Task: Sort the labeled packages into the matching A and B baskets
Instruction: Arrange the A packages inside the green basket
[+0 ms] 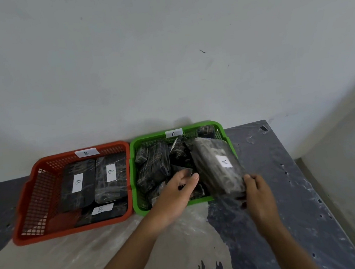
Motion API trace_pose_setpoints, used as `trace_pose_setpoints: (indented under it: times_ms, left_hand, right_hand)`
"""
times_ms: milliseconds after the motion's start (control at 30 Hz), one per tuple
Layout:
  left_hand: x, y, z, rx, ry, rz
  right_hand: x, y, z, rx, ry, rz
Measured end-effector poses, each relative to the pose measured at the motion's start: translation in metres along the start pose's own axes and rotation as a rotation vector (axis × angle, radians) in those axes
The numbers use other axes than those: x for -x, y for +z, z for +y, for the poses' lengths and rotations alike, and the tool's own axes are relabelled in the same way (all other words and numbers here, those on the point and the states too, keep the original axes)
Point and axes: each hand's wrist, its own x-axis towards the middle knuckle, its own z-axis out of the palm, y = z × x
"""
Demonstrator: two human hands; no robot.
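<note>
Two latticed plastic baskets (70, 168), film-wrapped packages (218, 166).

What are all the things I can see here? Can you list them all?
Red basket: one, red, left on the table, tagged B.
Green basket: one, green, right beside the red one, tagged A.
B packages: three, black wrap with white B labels, in the red basket.
Piled packages: several, black, in the green basket; exact count unclear.
Big package: one, black, white label, over the green basket's right edge.
Table: one, dark blue-grey, partly under clear plastic.
Wall: pale, behind.
Left hand: reaching into the green basket.
Right hand: holding the big package.
</note>
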Motion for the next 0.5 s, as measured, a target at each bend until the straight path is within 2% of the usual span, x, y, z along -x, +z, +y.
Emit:
trace_pose_setpoints:
  times_ms: [100, 233, 300, 367, 433, 500]
  left_hand:
    - [-0.005, -0.004, -0.006, -0.065, -0.022, 0.036]
    - [-0.009, -0.012, -0.017, -0.097, -0.035, 0.084]
    - [-0.010, -0.016, -0.023, -0.110, -0.019, 0.127]
    - [-0.010, -0.021, -0.028, -0.114, 0.007, 0.169]
    - [-0.012, -0.027, -0.034, -0.117, 0.040, 0.213]
    - [-0.015, -0.030, -0.039, -0.125, 0.066, 0.297]
  right_hand:
    - [-0.028, -0.006, -0.004, 0.205, 0.033, 0.017]
    - [-0.046, 0.002, -0.003, 0.375, -0.028, 0.008]
    - [-0.048, 0.010, -0.002, 0.429, -0.087, -0.002]
    - [-0.049, 0.018, -0.003, 0.443, -0.153, 0.056]
    - [-0.047, 0.022, -0.003, 0.407, -0.282, 0.132]
    - [-0.044, 0.025, -0.003, 0.474, -0.370, 0.123]
